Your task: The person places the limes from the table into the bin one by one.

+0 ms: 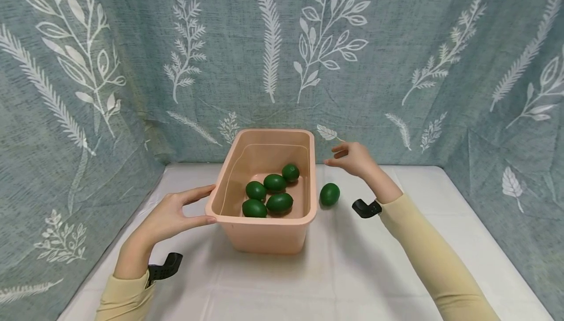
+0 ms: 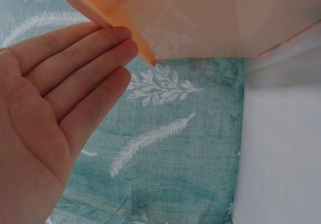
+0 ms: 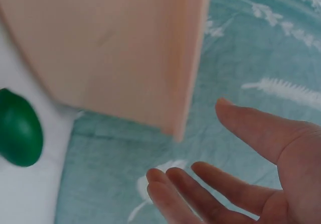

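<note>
A peach-coloured plastic bin stands on the white table, with several dark green oval fruits lying on its floor. One more green fruit lies on the table just right of the bin; the right wrist view shows this fruit at its left edge. My left hand is at the bin's left side, straight fingers and thumb touching the rim near the front corner. In the left wrist view, those fingers lie against the wall. My right hand hovers right of the bin, beyond the loose fruit, fingers loosely bent around nothing.
A blue-green cloth with white leaf prints hangs behind the table and along both sides. White sheeting covers the table. Each wrist wears a black camera mount.
</note>
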Tool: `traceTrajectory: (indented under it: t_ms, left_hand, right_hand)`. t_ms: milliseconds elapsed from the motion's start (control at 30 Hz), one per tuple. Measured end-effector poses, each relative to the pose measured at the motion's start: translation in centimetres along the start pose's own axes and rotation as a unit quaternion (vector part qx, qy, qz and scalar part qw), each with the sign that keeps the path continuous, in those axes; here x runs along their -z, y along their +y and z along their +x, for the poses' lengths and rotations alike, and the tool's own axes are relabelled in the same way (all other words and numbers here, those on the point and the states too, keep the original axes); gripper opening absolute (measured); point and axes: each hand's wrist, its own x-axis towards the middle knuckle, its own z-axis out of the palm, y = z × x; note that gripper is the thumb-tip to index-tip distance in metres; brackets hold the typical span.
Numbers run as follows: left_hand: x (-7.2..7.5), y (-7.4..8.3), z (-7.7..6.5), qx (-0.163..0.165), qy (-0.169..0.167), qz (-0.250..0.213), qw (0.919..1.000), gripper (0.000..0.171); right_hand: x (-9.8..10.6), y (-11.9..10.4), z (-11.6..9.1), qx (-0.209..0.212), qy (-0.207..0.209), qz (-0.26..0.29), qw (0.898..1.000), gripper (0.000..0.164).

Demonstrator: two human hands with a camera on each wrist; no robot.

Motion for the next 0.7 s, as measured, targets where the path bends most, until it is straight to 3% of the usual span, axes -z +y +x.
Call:
traceTrajectory:
  t_ms: [367, 700]
  left_hand:
    - [0.0, 0.1, -0.1, 0.001, 0.002, -0.004, 1.0000, 0.067]
    - [-0.1, 0.1, -0.2, 0.001, 0.001, -0.008, 1.0000, 0.066]
  right_hand:
    - [-1.6, 4.7, 0.2, 0.000, -0.006, 0.001, 1.000, 0.061]
    - [-3.7, 7.3, 0.8, -0.017, 0.003, 0.018, 1.000, 0.064]
